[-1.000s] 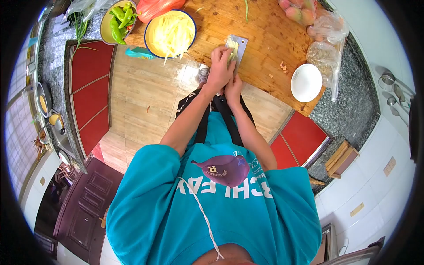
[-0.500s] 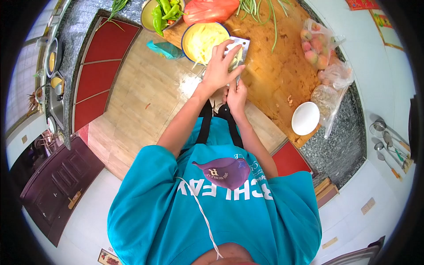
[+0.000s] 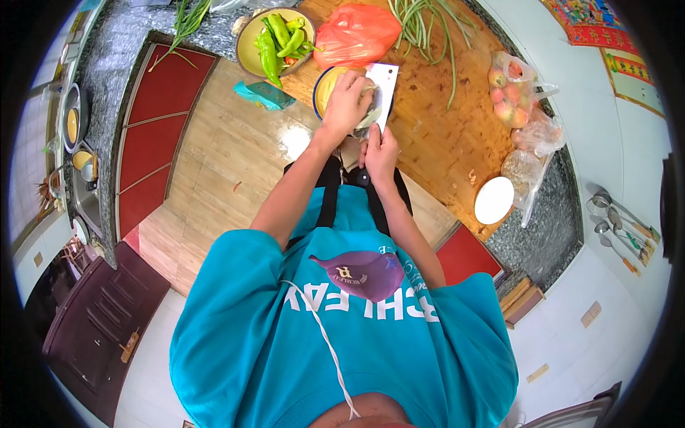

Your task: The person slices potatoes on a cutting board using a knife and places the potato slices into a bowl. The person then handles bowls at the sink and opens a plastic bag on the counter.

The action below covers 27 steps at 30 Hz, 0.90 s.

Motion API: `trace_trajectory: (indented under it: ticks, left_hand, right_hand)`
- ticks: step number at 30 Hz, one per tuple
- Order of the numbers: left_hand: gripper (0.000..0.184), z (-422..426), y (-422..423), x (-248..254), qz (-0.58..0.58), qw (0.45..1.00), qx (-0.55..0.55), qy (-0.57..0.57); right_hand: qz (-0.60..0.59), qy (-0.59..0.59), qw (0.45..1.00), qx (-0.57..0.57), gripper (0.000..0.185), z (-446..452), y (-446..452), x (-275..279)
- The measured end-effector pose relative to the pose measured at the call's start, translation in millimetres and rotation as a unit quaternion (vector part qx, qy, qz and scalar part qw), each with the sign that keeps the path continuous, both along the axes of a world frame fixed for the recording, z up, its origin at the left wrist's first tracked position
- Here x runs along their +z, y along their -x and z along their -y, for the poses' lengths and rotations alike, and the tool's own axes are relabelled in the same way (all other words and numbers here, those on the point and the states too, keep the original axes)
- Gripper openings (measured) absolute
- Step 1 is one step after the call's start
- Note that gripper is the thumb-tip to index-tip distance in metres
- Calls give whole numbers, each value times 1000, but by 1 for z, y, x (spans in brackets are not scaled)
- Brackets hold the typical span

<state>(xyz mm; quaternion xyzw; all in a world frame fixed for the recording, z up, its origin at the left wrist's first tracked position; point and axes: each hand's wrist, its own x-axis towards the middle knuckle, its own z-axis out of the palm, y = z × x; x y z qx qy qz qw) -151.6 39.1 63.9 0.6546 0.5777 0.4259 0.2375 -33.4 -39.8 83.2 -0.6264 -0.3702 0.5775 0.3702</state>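
My right hand (image 3: 379, 153) grips the lower end of a flat metal grater (image 3: 386, 89) with small holes near its top edge. The grater stands tilted over the right side of a blue-rimmed bowl (image 3: 316, 96) holding pale yellow shreds. My left hand (image 3: 346, 107) lies over the bowl with its fingers bent against the grater's face. Its palm hides most of the bowl, and whatever is under the fingers is hidden. Pale bits show on the grater by the fingertips.
A bowl of green peppers (image 3: 275, 43), a red plastic bag (image 3: 357, 32) and green beans (image 3: 428, 25) stand at the back. On the right are bagged fruit (image 3: 508, 93) and a white bowl (image 3: 494, 200). A teal packet (image 3: 264, 95) lies left of the bowl.
My left fingers were spread wide and are now bent against the grater. The grater has come over the bowl, covering its right side. The whole view has shifted slightly.
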Motion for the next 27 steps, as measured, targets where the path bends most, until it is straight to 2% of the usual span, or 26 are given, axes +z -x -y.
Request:
trace_trajectory:
  ticks: [4, 6, 8, 10, 12, 14, 16, 17, 19, 20, 22, 23, 24, 26, 27]
  left_hand:
    - [17, 5, 13, -7, -60, 997, -1, 55]
    - [16, 9, 14, 0, -51, 998, 41, -19]
    - [18, 14, 14, 11, -49, 998, 17, -19]
    - [20, 24, 7, 21, 14, 996, -91, -12]
    - [22, 29, 1, 20, 7, 995, -97, -10]
    - [21, 31, -2, 17, -11, 998, -59, 4]
    - [20, 27, 3, 1, -3, 998, -57, -9]
    - [20, 26, 6, -7, -37, 999, -34, -2]
    - [23, 26, 11, -6, -106, 994, 7, 20]
    - [23, 27, 12, -6, -106, 994, 7, 19]
    - [24, 27, 14, -6, -57, 998, 30, 9]
    - [39, 30, 17, -4, -55, 998, 14, 33]
    - [39, 32, 17, 4, -58, 998, 15, 33]
    - [56, 34, 13, 23, -182, 983, -27, 5]
    - [74, 35, 12, 11, -204, 977, -35, 56]
  right_hand:
    - [-16, 27, 999, -37, 30, -4, -9, 0]
    - [21, -19, 1000, -7, 30, -7, -16, -1]
    - [14, -14, 1000, -9, 30, -10, -16, 1]
    - [38, -28, 999, -10, 29, -10, -15, 1]
    - [36, -41, 998, 4, 28, -8, -13, 0]
    - [37, -54, 998, 15, 28, -8, -14, -8]
    - [132, -141, 979, 60, 26, -7, -14, -17]
    - [78, -79, 993, 50, 25, -4, -17, -9]
    - [44, -45, 998, 27, 25, -9, -22, 7]
    - [11, -9, 1000, 2, 24, -10, -27, 10]
    - [0, -19, 1000, -21, 24, -12, -42, 1]
    - [-10, -21, 999, -29, 24, -12, -53, -6]
    - [-22, -24, 999, -36, 24, -13, -62, -10]
    - [6, 6, 999, -44, 26, -15, -75, -11]
    - [14, 15, 998, -54, 26, -14, -80, -19]
